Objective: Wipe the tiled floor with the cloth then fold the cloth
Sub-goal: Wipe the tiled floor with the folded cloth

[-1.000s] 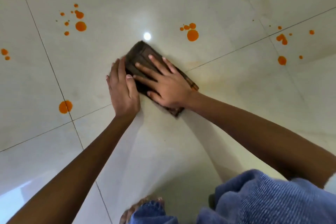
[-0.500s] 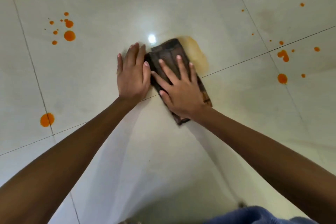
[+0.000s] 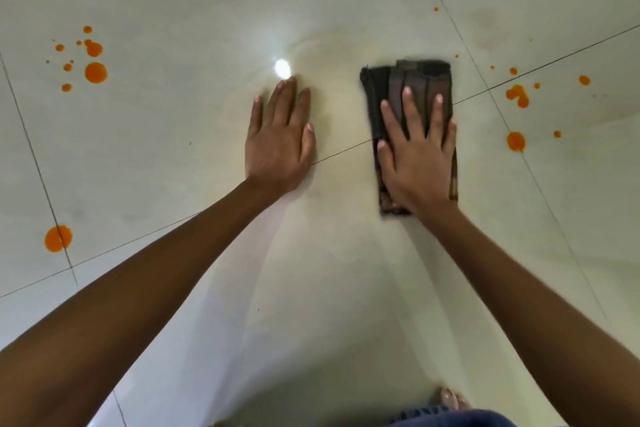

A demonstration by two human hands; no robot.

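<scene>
Underneath everything, a pale, glossy tiled floor (image 3: 173, 156) fills the view, crossed by thin dark grout lines. A bare left forearm (image 3: 138, 281) and right forearm (image 3: 519, 288) stretch from the near edge toward the far side. The right grip (image 3: 417, 163), a bare hand, lies palm-down with fingers straight and spread, pressing on a dark brown folded rectangular cloth (image 3: 415, 80). That cloth lies flat on the floor right of centre, long side running near to far across a grout line, its far end showing beyond the fingertips. The left grip (image 3: 278, 142) rests flat on bare tile, apart from the cloth on its left, fingers straight and close together, holding nothing. Round orange splashes dot the floor: a cluster (image 3: 96, 72) far left, one large spot (image 3: 58, 238) on a grout line at left, and several spots (image 3: 516, 141) right of the cloth. A small white glare (image 3: 282, 68) sits just beyond the left fingertips. Toes (image 3: 450, 398) and a blue fabric edge (image 3: 460, 421) show nearest.
</scene>
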